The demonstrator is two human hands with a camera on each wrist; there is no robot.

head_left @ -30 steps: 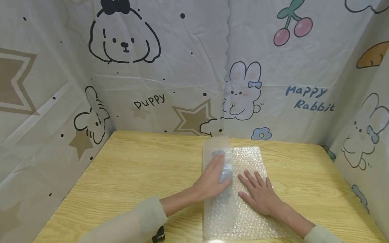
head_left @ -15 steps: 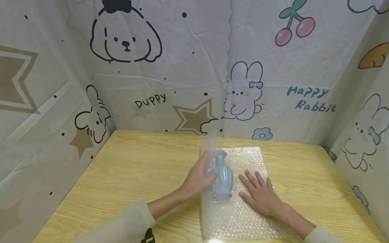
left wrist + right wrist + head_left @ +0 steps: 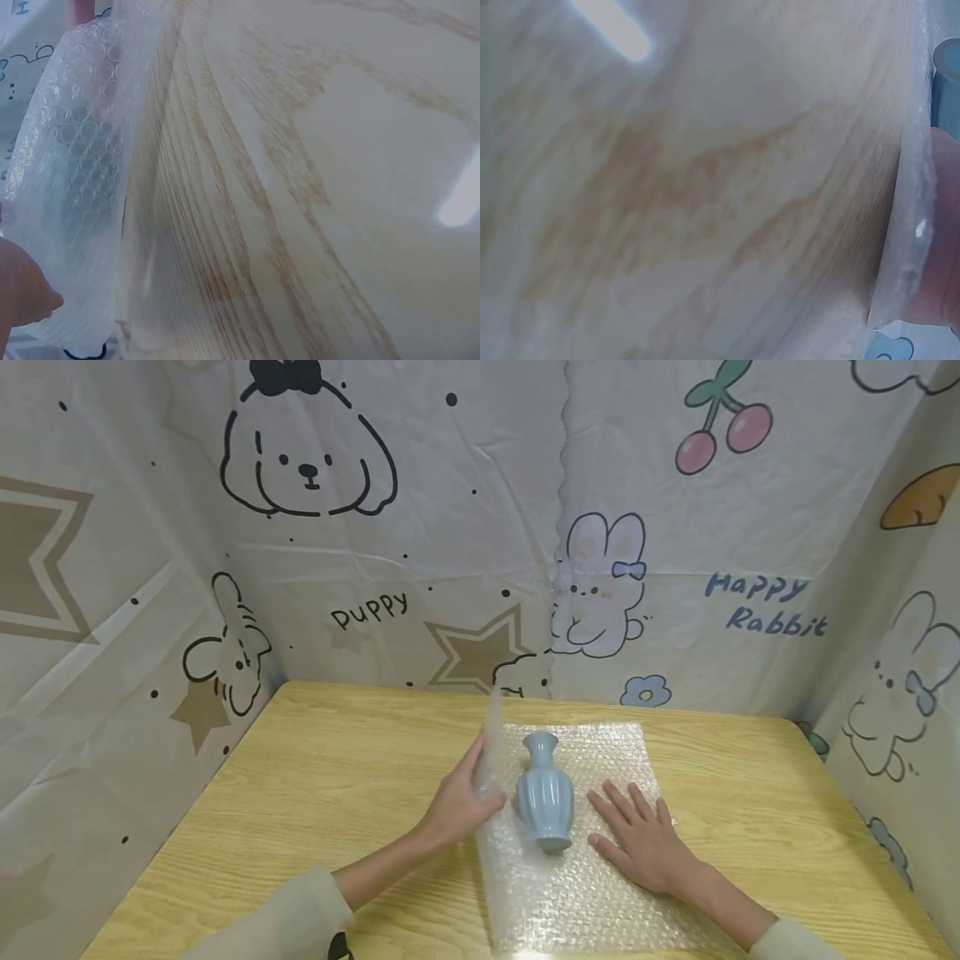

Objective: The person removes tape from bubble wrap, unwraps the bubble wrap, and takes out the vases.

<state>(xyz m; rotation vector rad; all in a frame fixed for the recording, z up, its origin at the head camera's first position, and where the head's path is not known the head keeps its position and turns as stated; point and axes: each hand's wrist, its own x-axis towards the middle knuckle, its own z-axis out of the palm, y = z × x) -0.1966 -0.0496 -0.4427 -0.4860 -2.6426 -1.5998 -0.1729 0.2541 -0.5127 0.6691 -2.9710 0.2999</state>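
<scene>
A pale blue ribbed vase (image 3: 545,797) lies on its side on a sheet of bubble wrap (image 3: 600,906), its mouth pointing away. My left hand (image 3: 450,810) grips the raised left flap of the wrap, with the thumb on one side and the fingers on the other. In the left wrist view, the bubble wrap (image 3: 82,157) fills the left side, with the left thumb (image 3: 30,289) below. My right hand (image 3: 641,843) rests flat on the wrap, fingers spread, just right of the vase. The right wrist view catches the vase (image 3: 946,82) and part of the right hand (image 3: 941,247).
The wood-grain table (image 3: 322,785) extends on both sides of the wrap. Behind and beside it hangs a printed cloth (image 3: 420,527) with cartoon animals. A small dark thing (image 3: 340,946) shows beneath the left sleeve.
My left hand has moved left, drawing the bubble wrap flap back off the vase, which is now uncovered. The right hand has stayed in place.
</scene>
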